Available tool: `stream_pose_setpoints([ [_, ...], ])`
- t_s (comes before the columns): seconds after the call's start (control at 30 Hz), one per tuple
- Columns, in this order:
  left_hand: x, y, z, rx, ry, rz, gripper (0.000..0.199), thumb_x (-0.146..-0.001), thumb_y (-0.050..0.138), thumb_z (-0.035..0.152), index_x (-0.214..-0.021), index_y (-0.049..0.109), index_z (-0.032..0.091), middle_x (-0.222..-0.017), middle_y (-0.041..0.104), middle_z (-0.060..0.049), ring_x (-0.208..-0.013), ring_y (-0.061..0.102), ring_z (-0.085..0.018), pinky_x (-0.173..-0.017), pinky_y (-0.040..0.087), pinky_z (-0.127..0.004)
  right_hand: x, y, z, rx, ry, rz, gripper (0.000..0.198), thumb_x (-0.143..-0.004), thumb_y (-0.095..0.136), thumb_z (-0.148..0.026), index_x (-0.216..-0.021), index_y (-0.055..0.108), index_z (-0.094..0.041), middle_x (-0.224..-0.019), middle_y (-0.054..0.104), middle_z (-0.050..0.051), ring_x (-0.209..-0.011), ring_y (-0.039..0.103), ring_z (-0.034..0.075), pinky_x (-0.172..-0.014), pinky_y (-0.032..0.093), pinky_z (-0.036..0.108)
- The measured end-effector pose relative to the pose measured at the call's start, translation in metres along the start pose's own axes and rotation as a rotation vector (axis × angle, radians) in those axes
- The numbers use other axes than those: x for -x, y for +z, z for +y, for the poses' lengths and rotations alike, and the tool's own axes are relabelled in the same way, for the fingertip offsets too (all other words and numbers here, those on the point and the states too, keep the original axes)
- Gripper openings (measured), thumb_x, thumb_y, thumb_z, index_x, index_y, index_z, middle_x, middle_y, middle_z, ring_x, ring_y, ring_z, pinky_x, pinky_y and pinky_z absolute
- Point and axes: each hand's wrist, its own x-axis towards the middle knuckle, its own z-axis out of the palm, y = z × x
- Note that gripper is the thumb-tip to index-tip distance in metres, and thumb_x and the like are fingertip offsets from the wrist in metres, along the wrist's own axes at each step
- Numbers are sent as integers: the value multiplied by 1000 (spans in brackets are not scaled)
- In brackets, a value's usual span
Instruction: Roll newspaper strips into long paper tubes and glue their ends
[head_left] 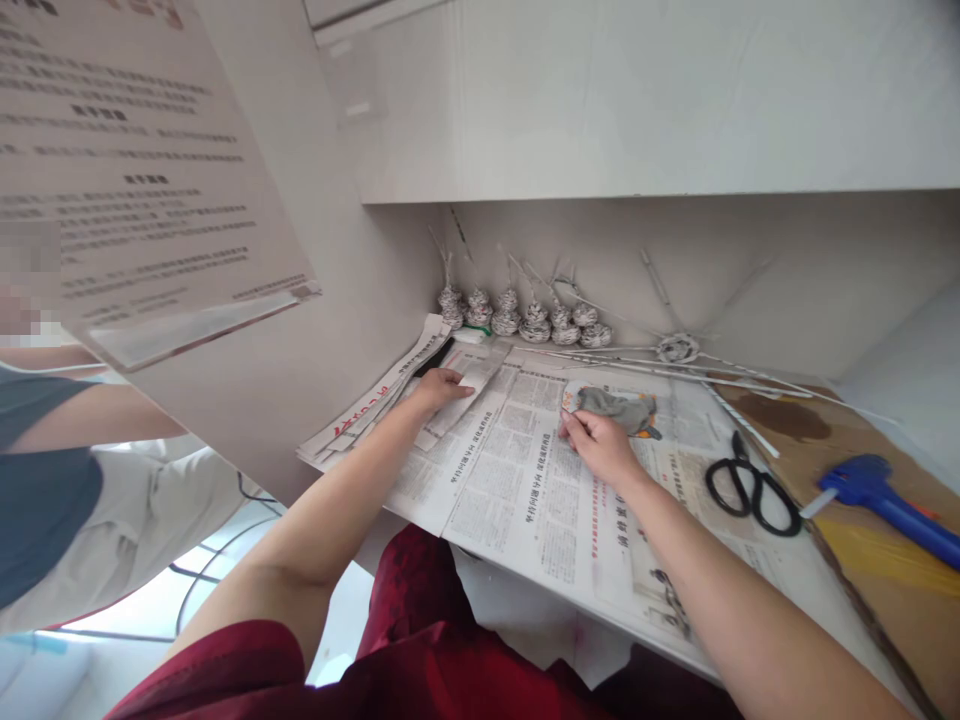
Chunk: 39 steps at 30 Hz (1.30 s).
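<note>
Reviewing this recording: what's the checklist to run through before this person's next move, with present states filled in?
1. Left hand at the loose printed newspaper pieces: ok.
2. Right hand empty: cannot tell; fingertips nearly together.
3. Black-handled scissors out of both hands: ok.
4. Brown cardboard sheet clear: not ok; a blue plastic tool lies on it.
5. Knobbly grey-white coiled-paper shapes clear of both hands: ok.
</note>
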Motion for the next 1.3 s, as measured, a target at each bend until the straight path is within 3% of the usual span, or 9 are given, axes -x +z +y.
stream_pose_setpoints([
  [0.1, 17, 26, 12, 277, -60, -186, 24, -55, 79, 28, -71, 67, 16, -67, 67, -4, -58, 59, -15, -57, 45, -27, 1, 0, -2, -62, -6, 7, 41, -87, 43, -49, -69, 65, -21, -54, 60, 0, -53, 56, 16, -58, 40, 27],
  [0.2, 33, 50, 23, 419, -98, -301, 31, -54, 80, 30, -77, 67, 15, -68, 68, -3, -57, 60, -15, -58, 48, -28, 2, -1, -6, -110, -30, -22, 40, -87, 44, -50, -73, 68, -21, -56, 61, 0, -55, 58, 16, -60, 41, 26],
  [0.43, 54, 79, 32, 531, -72, -468, 31, -61, 77, 24, -89, 66, 14, -72, 69, -3, -61, 62, -14, -64, 49, -27, 2, -1, -8, -347, 64, -91, 41, -83, 47, -55, -76, 66, -20, -64, 63, 0, -47, 50, 12, -51, 40, 24],
  [0.53, 60, 86, 34, 515, -61, -532, 33, -65, 74, 23, -95, 64, 14, -68, 68, -2, -54, 59, -12, -58, 47, -26, -2, 1, -4, -491, 129, -99, 35, -78, 57, -53, -72, 64, -19, -56, 58, -2, -48, 48, 11, -49, 38, 23],
  [0.73, 65, 88, 31, 602, -109, -469, 29, -71, 72, 33, -88, 60, 13, -70, 66, -4, -58, 61, -13, -58, 50, -27, -4, 0, 0, -511, 230, -9, 30, -73, 63, -47, -65, 62, -18, -44, 52, -3, -43, 45, 11, -47, 33, 23],
  [0.97, 69, 85, 31, 697, -144, -738, 27, -72, 72, 32, -85, 64, 10, -77, 68, -8, -72, 64, -15, -76, 51, -32, -2, 5, 0, -338, 245, 50, 32, -64, 69, -47, -57, 55, -19, -49, 54, -3, -46, 45, 12, -47, 34, 24],
  [1.07, 68, 85, 33, 653, -144, -724, 29, -69, 74, 34, -81, 65, 8, -77, 68, -9, -73, 64, -15, -78, 51, -33, -3, 7, 3, -301, 225, 78, 35, -63, 69, -51, -62, 58, -18, -57, 59, -1, -50, 49, 13, -48, 35, 24],
  [1.2, 61, 75, 35, 568, -162, -554, 38, -67, 74, 44, -80, 67, 9, -75, 68, -9, -71, 62, -16, -74, 51, -32, -4, 6, 4, -325, 223, 72, 42, -64, 65, -59, -70, 64, -17, -63, 63, 0, -55, 52, 15, -51, 37, 24],
  [1.3, 52, 55, 36, 323, -142, -452, 48, -69, 65, 57, -80, 69, 10, -64, 63, -6, -59, 56, -14, -62, 47, -29, -4, 4, 3, -253, 209, 77, 47, -70, 58, -63, -60, 58, -17, -54, 56, -2, -50, 47, 13, -48, 32, 24],
])
